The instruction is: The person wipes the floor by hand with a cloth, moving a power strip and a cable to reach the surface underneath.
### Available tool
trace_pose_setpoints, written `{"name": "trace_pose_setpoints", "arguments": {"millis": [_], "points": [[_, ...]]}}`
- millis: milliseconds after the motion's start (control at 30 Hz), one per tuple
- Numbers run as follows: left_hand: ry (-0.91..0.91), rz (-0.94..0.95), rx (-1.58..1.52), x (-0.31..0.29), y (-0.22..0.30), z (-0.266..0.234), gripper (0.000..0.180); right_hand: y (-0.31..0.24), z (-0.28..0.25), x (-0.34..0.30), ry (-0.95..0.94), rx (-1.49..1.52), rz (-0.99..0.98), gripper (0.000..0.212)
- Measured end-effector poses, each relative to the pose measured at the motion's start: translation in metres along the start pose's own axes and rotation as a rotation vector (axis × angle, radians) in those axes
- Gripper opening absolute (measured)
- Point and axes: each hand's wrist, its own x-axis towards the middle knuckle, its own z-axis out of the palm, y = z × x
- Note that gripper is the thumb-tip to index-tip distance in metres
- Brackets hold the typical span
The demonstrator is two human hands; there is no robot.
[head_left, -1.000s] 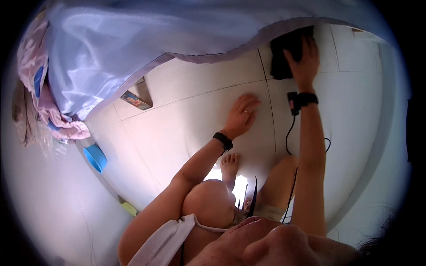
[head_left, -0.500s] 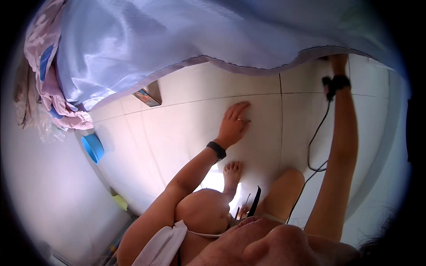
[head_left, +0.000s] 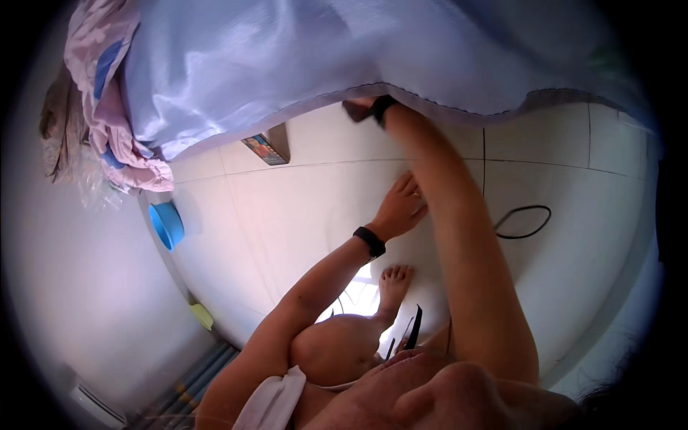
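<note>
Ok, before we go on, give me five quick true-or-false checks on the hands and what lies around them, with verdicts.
1. The right hand is mostly hidden by the blue cloth. True.
2. The left hand is gripping the blue basin. False: the left hand is over the tiled floor with nothing visible in it; the blue basin is apart, off to its left.
3. A black band is on the left wrist. True.
4. The loop of cable lies left of both forearms. False: the black cable loops on the right of the right forearm.
5. A small box is on the floor near the cloth's hem. True.
</note>
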Motion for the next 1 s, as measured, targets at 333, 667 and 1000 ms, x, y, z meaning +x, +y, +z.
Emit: {"name": "trace_pose_setpoints", "arguments": {"millis": [333,667,1000], "points": [[-0.382,-0.259,-0.039,-0.001,0.010,-0.030,0.066,-0.014,-0.026,0.005,-0.654,0.814,-0.167,0.060],[0.143,-0.109,-0.178,-0.006,0.019,-0.035,0.055,0.072,-0.105,0.002,-0.167,-0.282,0.043,0.060],[0.059,-0.001,-0.056,-0.097,0.016,0.018,0.035,-0.060,-0.003,-0.121,-0.823,0.778,-0.173,0.065]]}}
